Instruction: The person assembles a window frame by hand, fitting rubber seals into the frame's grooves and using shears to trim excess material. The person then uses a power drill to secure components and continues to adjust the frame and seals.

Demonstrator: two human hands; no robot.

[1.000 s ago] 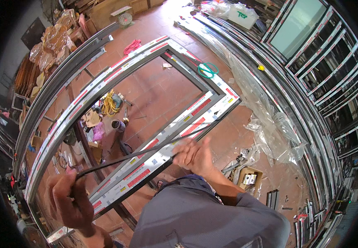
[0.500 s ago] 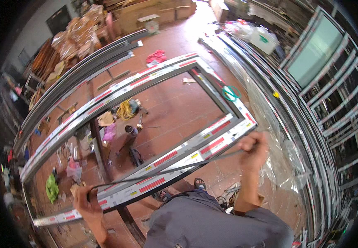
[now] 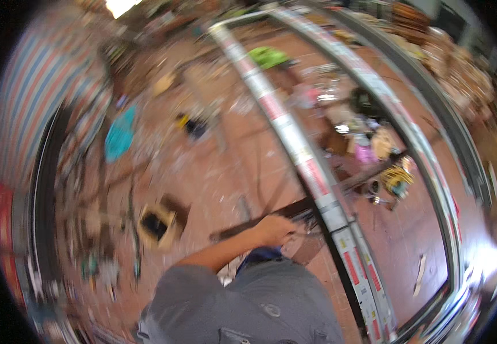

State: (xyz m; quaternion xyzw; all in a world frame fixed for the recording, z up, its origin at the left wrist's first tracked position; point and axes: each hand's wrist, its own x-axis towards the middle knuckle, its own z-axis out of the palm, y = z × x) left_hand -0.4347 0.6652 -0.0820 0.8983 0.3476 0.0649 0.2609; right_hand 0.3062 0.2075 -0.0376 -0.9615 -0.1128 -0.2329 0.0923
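Observation:
My left hand (image 3: 277, 231) reaches across in front of me, beside the dark outer edge of a long metal frame (image 3: 294, 137). Its fingers are smeared by motion, so whether they hold anything is not clear. The frame has pale protective film with red patches along its bars. It rests on a dark support bar (image 3: 243, 226) that passes beneath it. My right hand cannot be made out in this view. No dark strip can be picked out around my left hand.
An open cardboard box (image 3: 157, 226) sits on the tiled floor at left. Beyond it lie a turquoise bag (image 3: 120, 135) and striped sheeting (image 3: 42, 103). A lime-green bag (image 3: 268, 57) is near the frame's far end. A yellow coiled cord (image 3: 397, 180) shows through the frame.
The view has swung left, so the frame now runs along my right side. Both hands held a dark strip stretched over the frame earlier; now the right hand is out of sight.

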